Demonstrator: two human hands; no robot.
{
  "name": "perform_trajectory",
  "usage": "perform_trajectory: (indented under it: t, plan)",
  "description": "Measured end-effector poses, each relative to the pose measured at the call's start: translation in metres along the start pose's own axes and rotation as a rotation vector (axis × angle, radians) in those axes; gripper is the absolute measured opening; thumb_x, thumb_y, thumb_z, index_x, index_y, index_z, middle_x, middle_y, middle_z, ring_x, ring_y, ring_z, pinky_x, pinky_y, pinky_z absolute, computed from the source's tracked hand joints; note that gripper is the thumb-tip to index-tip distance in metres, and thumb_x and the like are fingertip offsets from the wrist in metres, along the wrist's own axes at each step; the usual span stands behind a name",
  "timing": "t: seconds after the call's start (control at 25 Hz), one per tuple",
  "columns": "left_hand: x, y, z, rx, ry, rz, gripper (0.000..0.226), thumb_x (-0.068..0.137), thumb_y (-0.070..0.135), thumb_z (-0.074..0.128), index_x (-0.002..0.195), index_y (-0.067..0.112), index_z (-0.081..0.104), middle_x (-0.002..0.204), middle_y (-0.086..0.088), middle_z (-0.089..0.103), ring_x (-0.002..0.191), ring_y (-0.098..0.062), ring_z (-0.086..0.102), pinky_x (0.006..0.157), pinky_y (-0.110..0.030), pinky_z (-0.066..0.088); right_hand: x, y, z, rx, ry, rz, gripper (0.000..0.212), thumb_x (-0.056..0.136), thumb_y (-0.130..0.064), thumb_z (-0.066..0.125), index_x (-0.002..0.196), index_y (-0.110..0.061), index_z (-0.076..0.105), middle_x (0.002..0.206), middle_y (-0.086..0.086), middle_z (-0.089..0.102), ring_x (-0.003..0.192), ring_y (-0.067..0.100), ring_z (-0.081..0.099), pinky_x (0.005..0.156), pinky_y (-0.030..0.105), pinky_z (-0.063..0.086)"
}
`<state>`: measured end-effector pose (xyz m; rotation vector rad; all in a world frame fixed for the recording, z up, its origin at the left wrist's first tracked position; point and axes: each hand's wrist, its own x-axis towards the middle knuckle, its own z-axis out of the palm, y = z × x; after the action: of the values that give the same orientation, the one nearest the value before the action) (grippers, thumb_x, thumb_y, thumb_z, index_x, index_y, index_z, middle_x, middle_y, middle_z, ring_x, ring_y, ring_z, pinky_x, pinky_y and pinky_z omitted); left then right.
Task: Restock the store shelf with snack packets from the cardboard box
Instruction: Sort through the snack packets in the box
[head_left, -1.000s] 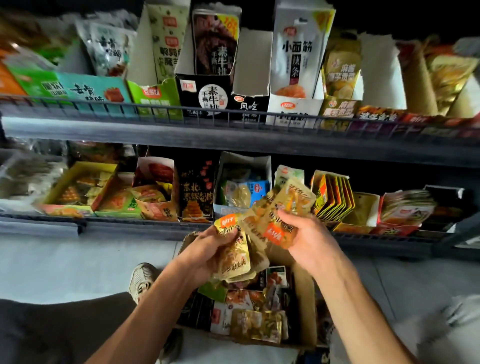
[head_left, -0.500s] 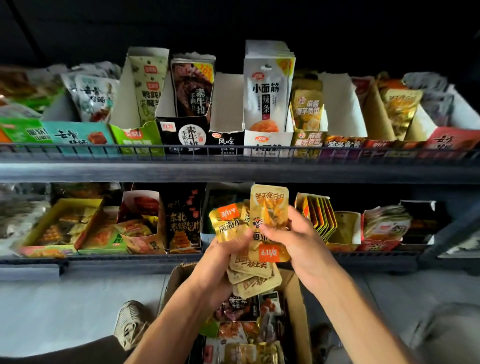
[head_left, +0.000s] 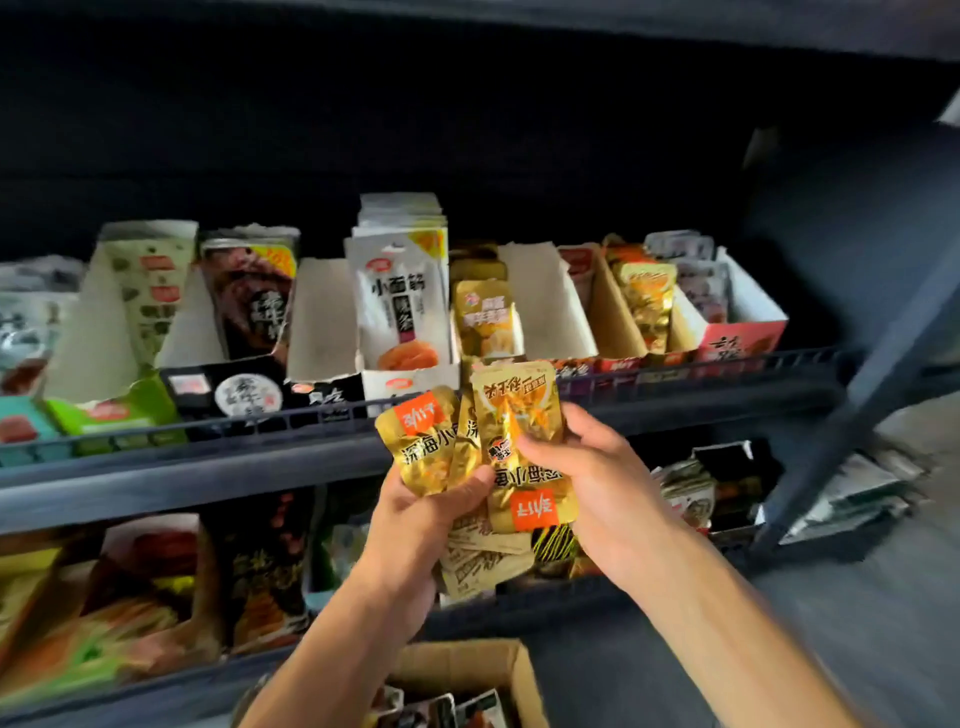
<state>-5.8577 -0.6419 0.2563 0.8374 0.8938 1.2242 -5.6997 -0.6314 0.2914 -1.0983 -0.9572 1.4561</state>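
At centre frame, both hands hold up a fanned bunch of gold snack packets before the upper shelf. Left hand grips the bunch from about 7 o'clock, thumb curled over the front; right hand pinches the front packets from 4 o'clock. Cardboard box sits at 6 o'clock, part full. Risk, as I judge it: loose lower packets could slip from the fan while reaching toward the display trays.
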Motion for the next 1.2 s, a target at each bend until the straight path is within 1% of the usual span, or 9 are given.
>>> perform_trajectory:
  t: [0.12, 0.24, 0.36, 0.44, 0.56, 0.76, 0.96, 1.08, 1.2]
  plan:
    - [0.028, 0.012, 0.038, -0.019, -0.045, 0.029, 0.036, 0.082, 0.002, 0.069, 0.118, 0.002, 0.062, 0.105, -0.022, 0.073, 0.083, -0.035, 0.074, 0.063, -0.040, 0.059, 0.012, -0.029, -0.034, -0.175, 0.052, -0.077, 0.022, 0.084, -0.019, 0.076, 0.106, -0.021, 0.072, 0.102, -0.002, 0.076, 0.099, 0.015, 0.071, 0.087, 0.041, 0.055]
    - [0.058, 0.019, 0.067, -0.026, -0.054, 0.026, 0.049, 0.075, 0.009, 0.073, 0.121, 0.000, 0.060, 0.105, -0.021, 0.073, 0.084, -0.034, 0.073, 0.062, -0.039, 0.059, 0.034, -0.054, -0.079, -0.301, 0.093, -0.111, 0.031, 0.081, -0.026, 0.079, 0.109, -0.016, 0.070, 0.089, -0.006, 0.071, 0.059, 0.005, 0.062, 0.051, 0.017, 0.043]
    - [0.087, 0.026, 0.086, -0.044, -0.030, 0.013, 0.056, 0.072, 0.012, 0.075, 0.125, 0.004, 0.059, 0.106, -0.019, 0.074, 0.090, -0.035, 0.074, 0.062, -0.040, 0.060, 0.079, -0.090, -0.124, -0.285, 0.414, -0.361, 0.014, 0.088, -0.012, 0.073, 0.101, -0.010, 0.069, 0.078, 0.002, 0.068, 0.050, 0.008, 0.053, 0.038, 0.020, 0.036]
    - [0.107, 0.026, 0.095, -0.045, -0.035, 0.004, 0.056, 0.073, 0.014, 0.075, 0.126, 0.008, 0.058, 0.107, -0.016, 0.074, 0.092, -0.035, 0.074, 0.065, -0.044, 0.061, 0.118, -0.115, -0.153, -0.599, 0.648, -0.536, 0.003, 0.090, -0.014, 0.069, 0.089, -0.013, 0.067, 0.076, -0.002, 0.070, 0.060, 0.009, 0.063, 0.045, 0.027, 0.046]
    - [0.117, 0.026, 0.095, -0.022, -0.040, 0.013, 0.058, 0.072, 0.019, 0.077, 0.126, 0.012, 0.058, 0.106, -0.014, 0.075, 0.091, -0.034, 0.074, 0.063, -0.043, 0.060, 0.160, -0.126, -0.165, -1.110, 0.629, -0.421, 0.015, 0.088, -0.022, 0.071, 0.081, -0.014, 0.062, 0.077, -0.002, 0.071, 0.069, 0.015, 0.065, 0.054, 0.028, 0.045]
    - [0.134, 0.018, 0.095, 0.005, -0.068, 0.005, 0.059, 0.074, 0.018, 0.077, 0.128, 0.013, 0.055, 0.105, -0.013, 0.075, 0.092, -0.033, 0.074, 0.066, -0.042, 0.060, 0.194, -0.125, -0.164, -1.088, 0.551, -0.353, 0.014, 0.082, -0.020, 0.078, 0.084, -0.009, 0.069, 0.075, -0.003, 0.069, 0.072, 0.016, 0.065, 0.052, 0.022, 0.040]
    - [0.139, 0.012, 0.095, 0.010, -0.045, -0.009, 0.060, 0.070, 0.019, 0.077, 0.127, 0.014, 0.057, 0.104, -0.012, 0.076, 0.092, -0.033, 0.074, 0.070, -0.045, 0.059, 0.207, -0.124, -0.171, -1.784, 0.536, -0.506, 0.026, 0.080, -0.045, 0.076, 0.091, -0.023, 0.067, 0.118, -0.001, 0.057, 0.115, 0.024, 0.047, 0.096, 0.041, 0.037]
    - [0.141, 0.009, 0.095, 0.013, -0.041, 0.005, 0.059, 0.070, 0.020, 0.077, 0.125, 0.015, 0.058, 0.103, -0.012, 0.076, 0.090, -0.033, 0.074, 0.067, -0.044, 0.060, 0.207, -0.123, -0.174, -1.706, 0.540, -0.466, 0.027, 0.082, -0.046, 0.073, 0.083, -0.025, 0.056, 0.116, -0.001, 0.059, 0.112, 0.023, 0.050, 0.094, 0.041, 0.040]
    - [0.137, 0.011, 0.092, 0.038, -0.008, 0.042, 0.059, 0.068, 0.019, 0.077, 0.124, 0.013, 0.058, 0.101, -0.012, 0.076, 0.087, -0.033, 0.075, 0.068, -0.045, 0.060, 0.179, -0.133, -0.166, -0.777, 0.443, -0.545, 0.011, 0.094, -0.030, 0.064, 0.098, -0.022, 0.058, 0.106, -0.001, 0.068, 0.092, 0.013, 0.069, 0.075, 0.033, 0.058]
